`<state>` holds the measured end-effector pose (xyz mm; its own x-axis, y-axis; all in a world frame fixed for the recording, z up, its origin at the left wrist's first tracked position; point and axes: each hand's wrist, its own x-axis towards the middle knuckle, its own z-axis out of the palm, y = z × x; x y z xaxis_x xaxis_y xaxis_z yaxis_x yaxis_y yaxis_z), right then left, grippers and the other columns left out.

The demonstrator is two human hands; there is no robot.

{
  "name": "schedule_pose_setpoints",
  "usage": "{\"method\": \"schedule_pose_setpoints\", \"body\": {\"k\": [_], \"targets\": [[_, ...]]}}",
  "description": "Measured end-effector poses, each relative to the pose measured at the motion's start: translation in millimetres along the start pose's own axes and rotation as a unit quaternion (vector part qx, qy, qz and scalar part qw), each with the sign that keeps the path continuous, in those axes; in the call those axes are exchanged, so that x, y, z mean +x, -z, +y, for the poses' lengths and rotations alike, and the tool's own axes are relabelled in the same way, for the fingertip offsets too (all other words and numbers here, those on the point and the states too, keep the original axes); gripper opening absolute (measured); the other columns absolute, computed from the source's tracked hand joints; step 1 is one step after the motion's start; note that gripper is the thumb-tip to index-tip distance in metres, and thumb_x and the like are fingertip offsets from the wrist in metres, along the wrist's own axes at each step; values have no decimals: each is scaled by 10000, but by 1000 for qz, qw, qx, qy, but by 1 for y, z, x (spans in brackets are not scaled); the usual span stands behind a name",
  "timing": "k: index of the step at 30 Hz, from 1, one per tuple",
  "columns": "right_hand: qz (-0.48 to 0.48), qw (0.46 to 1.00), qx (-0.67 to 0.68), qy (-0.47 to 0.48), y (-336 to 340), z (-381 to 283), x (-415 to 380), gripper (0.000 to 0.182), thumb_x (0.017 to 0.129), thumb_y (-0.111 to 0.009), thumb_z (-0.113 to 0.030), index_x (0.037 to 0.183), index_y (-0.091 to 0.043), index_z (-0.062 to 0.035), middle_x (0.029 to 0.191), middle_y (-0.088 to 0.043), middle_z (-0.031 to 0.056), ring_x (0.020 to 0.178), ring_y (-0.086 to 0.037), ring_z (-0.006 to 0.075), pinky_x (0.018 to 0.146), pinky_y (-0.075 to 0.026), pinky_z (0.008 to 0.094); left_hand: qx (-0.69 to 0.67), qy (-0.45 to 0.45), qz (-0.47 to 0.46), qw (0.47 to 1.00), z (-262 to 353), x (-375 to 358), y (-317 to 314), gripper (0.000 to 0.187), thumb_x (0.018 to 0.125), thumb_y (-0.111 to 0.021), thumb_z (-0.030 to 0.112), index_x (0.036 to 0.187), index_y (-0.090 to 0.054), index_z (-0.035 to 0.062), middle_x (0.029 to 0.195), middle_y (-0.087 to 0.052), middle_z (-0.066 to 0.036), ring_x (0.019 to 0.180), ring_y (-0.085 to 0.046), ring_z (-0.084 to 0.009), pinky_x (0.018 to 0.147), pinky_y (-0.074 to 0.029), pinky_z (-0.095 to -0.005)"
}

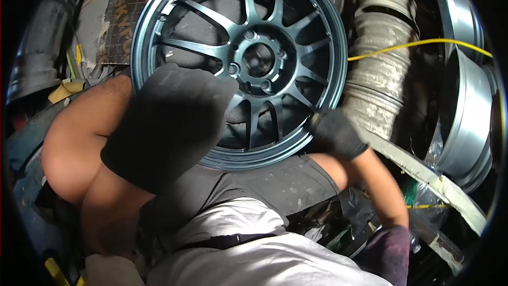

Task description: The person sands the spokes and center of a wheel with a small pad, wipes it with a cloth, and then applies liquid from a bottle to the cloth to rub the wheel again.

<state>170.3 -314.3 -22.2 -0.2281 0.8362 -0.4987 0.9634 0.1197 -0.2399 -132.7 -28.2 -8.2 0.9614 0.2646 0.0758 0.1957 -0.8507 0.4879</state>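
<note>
- Alloy wheel (241, 58): dark blue-grey, multi-spoke, face toward the camera, standing nearly upright. Its lower rim rests on the person's lap, against the dark shorts (275, 182). Hub bore and lug holes are visible at centre.
- Right hand (334, 132): in a dark glove, fingers curled over the wheel's lower right rim edge, gripping it. Bare forearm runs down and right from the glove.
- Left hand (169, 122): in a dark glove, close to the lens and blurred. It lies flat and broad over the wheel's lower left spokes and rim. Cannot tell whether the fingers are closed on anything; it looks pressed against the wheel face rather than wrapped round it.
- Left arm is bent sharply, elbow out to the left of the frame.
- White shirt (248, 254) at the bottom of the frame, below the shorts.
- Behind the wheel, right: a stack of pale, dusty rims (381, 69), just beside the wheel's right edge.
- Yellow cord (418, 44) crosses from the wheel's right edge over the stack.
- Far right: shiny silver rims (468, 111), standing on edge.
- Upper left: a worn printed board (124, 13) behind the wheel.
</note>
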Motion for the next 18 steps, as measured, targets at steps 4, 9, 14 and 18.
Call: {"method": "schedule_pose_setpoints", "body": {"k": [4, 9, 14, 18], "targets": [[-119, 964, 167, -167, -19, -149, 65, 245, 837, -734, -186, 1049, -688, -74, 915, -666, 148, 853, -683, 331, 756, -553, 460, -73, 32, 9, 997, -3, 6, 7, 236, 862, -683, 77, 1093, -703, 34, 908, -703, -144, 866, -674, -353, 776, -526, -451], [236, 918, 302, -103, -27, -212, 113, 365, 836, -692, -60, 1197, -641, -51, 1012, -674, 139, 872, -672, 341, 811, -538, 457, -96, -29, 36, 994, 3, 23, -7, 263, 843, -701, 73, 1103, -709, 35, 881, -703, -131, 850, -677, -342, 770, -524, -453], [174, 979, 103, -5, -34, -74, 8, 359, 810, -729, -82, 1169, -708, -72, 960, -712, 101, 882, -702, 296, 856, -592, 425, -72, -25, 72, 995, 7, 31, 4, 216, 831, -686, 83, 1047, -698, 69, 807, -654, -96, 770, -665, -317, 715, -521, -447], [71, 994, 71, -36, -56, -94, 16, 386, 814, -727, -113, 1196, -677, -79, 929, -681, 117, 879, -689, 310, 814, -578, 436, -78, -2, 58, 995, 5, 34, 11, 358, 844, -709, 78, 1201, -717, 86, 849, -692, -124, 818, -678, -345, 759, -531, -462]]}}
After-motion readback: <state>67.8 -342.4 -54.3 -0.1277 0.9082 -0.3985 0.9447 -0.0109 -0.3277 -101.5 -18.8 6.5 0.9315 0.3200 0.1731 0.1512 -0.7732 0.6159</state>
